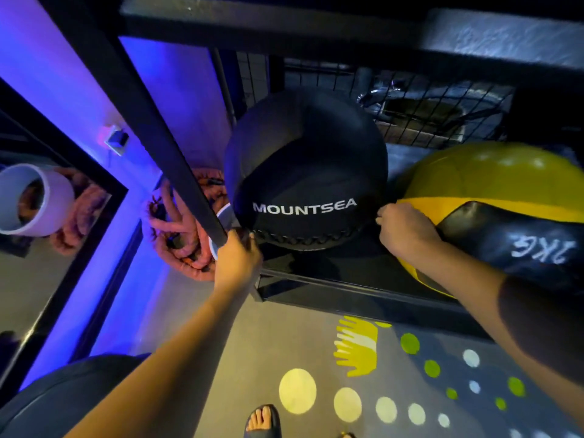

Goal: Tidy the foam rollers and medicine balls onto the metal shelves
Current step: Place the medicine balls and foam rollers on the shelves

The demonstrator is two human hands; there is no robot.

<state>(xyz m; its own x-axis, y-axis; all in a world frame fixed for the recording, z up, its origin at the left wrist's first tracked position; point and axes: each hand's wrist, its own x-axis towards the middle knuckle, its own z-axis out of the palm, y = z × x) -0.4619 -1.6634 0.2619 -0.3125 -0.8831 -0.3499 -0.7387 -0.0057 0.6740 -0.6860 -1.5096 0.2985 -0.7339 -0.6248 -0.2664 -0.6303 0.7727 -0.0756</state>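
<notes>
A black medicine ball [303,159] marked MOUNTSEA sits on the low metal shelf [316,290], at its left end. My left hand [237,263] presses against the ball's lower left side, beside the shelf's black upright post [151,121]. My right hand [404,229] is curled against the ball's lower right side, in the gap before a yellow and black medicine ball [493,175]. That second ball rests on the same shelf to the right and carries a weight marking in KG. No foam roller shows.
Wire mesh [426,105] backs the shelf, and a higher shelf board [252,26] hangs overhead. A coiled orange rope [189,254] lies on the floor left of the post, near a mirror [47,263]. A dotted mat [347,403] lies under my sandalled foot [262,420].
</notes>
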